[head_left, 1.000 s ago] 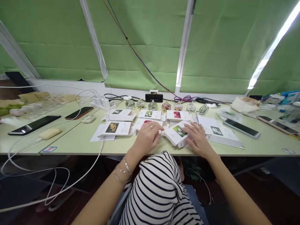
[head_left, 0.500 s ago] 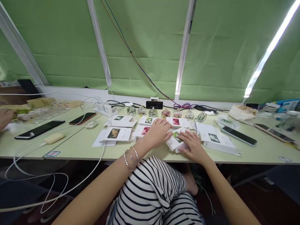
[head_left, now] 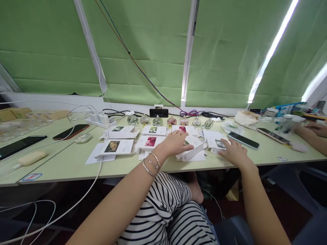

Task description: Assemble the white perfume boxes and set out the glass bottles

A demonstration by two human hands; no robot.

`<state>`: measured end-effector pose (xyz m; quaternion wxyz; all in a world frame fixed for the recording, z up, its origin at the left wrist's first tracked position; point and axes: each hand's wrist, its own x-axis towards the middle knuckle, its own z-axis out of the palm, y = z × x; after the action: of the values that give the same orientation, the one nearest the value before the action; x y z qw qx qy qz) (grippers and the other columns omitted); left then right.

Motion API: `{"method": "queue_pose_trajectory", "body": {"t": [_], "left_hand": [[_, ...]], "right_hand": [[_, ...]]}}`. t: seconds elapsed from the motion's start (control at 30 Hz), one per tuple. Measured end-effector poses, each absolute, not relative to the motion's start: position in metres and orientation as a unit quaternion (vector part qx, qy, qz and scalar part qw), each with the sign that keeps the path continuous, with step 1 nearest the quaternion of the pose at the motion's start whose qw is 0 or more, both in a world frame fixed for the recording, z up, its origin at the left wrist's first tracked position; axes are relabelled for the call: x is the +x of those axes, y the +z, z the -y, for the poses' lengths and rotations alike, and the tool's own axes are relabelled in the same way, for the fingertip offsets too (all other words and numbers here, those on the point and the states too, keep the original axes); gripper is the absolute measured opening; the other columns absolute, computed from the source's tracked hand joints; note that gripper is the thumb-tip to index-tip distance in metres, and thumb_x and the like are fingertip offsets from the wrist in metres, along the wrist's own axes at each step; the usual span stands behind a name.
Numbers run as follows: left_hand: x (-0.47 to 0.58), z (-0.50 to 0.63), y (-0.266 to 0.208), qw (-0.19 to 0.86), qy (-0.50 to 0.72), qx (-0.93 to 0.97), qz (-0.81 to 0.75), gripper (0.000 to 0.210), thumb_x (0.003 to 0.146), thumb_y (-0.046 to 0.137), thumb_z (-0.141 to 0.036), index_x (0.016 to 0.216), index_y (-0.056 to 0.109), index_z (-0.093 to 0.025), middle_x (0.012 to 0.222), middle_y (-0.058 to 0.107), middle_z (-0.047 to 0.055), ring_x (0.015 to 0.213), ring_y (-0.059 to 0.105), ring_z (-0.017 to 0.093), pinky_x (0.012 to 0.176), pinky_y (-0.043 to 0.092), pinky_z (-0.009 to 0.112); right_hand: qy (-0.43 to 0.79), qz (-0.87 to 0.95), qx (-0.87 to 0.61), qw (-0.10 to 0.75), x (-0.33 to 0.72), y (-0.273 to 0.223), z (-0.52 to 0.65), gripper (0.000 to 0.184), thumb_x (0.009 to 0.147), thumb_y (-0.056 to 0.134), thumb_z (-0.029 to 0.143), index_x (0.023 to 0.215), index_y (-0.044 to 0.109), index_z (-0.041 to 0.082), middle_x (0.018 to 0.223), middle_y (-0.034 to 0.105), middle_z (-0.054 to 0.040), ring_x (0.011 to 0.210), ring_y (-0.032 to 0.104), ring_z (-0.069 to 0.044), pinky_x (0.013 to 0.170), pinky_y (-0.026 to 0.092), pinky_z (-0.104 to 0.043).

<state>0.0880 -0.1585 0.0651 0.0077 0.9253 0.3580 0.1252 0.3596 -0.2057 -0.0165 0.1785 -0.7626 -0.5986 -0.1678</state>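
My left hand (head_left: 176, 144) lies over a white carton (head_left: 192, 151) in the middle of the table, fingers stretched out and mostly hiding its picture. My right hand (head_left: 236, 153) is open over another white carton (head_left: 211, 137) on the right, its fingertips at the dark flower picture; whether they press on it I cannot tell. More white cartons lie flat to the left, among them one with a yellow flower picture (head_left: 122, 146) and one with a red flower picture (head_left: 150, 141). Behind the cartons, several round glass bottles (head_left: 171, 121) stand in a row.
A phone with a lit display (head_left: 158, 112) stands at the back. Other phones lie at the right (head_left: 243, 140) and left (head_left: 71, 132). A white cable (head_left: 98, 173) hangs over the front edge beside the cartons. Another person's hands (head_left: 310, 131) are at the far right.
My right hand has moved right, from the middle carton to the right-hand one. The middle carton now sits turned under my left hand. The view has swung to the right.
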Motion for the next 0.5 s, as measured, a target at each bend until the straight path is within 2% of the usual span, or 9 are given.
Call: {"method": "queue_pose_trajectory", "body": {"t": [0.07,0.17,0.37,0.5], "left_hand": [[0.083,0.156,0.065,0.035,0.107,0.929,-0.352,0.059,0.084,0.043,-0.052,0.129,0.040,-0.015,0.130,0.049,0.013,0.120,0.042,0.026,0.095,0.034,0.036],[0.082,0.152,0.064,0.066,0.083,0.934,-0.341,0.063,0.084,0.040,-0.053,0.134,0.033,-0.016,0.136,0.044,0.012,0.123,0.039,0.026,0.096,0.032,0.034],[0.082,0.150,0.065,0.085,0.036,0.927,-0.364,0.077,0.077,0.045,-0.060,0.137,0.026,-0.017,0.140,0.039,0.013,0.125,0.038,0.028,0.096,0.033,0.034],[0.083,0.155,0.070,0.090,0.003,0.918,-0.387,0.085,0.071,0.051,-0.061,0.138,0.023,-0.018,0.138,0.041,0.013,0.121,0.043,0.029,0.094,0.036,0.035]], "right_hand": [[-0.119,0.577,-0.798,0.126,0.372,-0.016,0.212,0.059,0.070,0.057,0.042,0.125,0.048,0.023,0.129,0.047,-0.0199,0.110,0.048,-0.042,0.075,0.042,-0.059],[-0.064,0.549,-0.828,0.093,0.384,-0.012,0.219,0.066,0.070,0.057,0.039,0.132,0.040,0.024,0.134,0.042,-0.0179,0.113,0.047,-0.040,0.078,0.044,-0.053],[0.036,0.512,-0.855,0.077,0.423,-0.003,0.235,0.063,0.076,0.050,0.040,0.133,0.038,0.016,0.124,0.053,-0.0179,0.110,0.054,-0.032,0.082,0.046,-0.043],[0.020,0.520,-0.850,0.083,0.427,0.005,0.242,0.063,0.076,0.051,0.042,0.133,0.039,0.016,0.132,0.048,-0.0164,0.116,0.048,-0.035,0.086,0.044,-0.044]]}}
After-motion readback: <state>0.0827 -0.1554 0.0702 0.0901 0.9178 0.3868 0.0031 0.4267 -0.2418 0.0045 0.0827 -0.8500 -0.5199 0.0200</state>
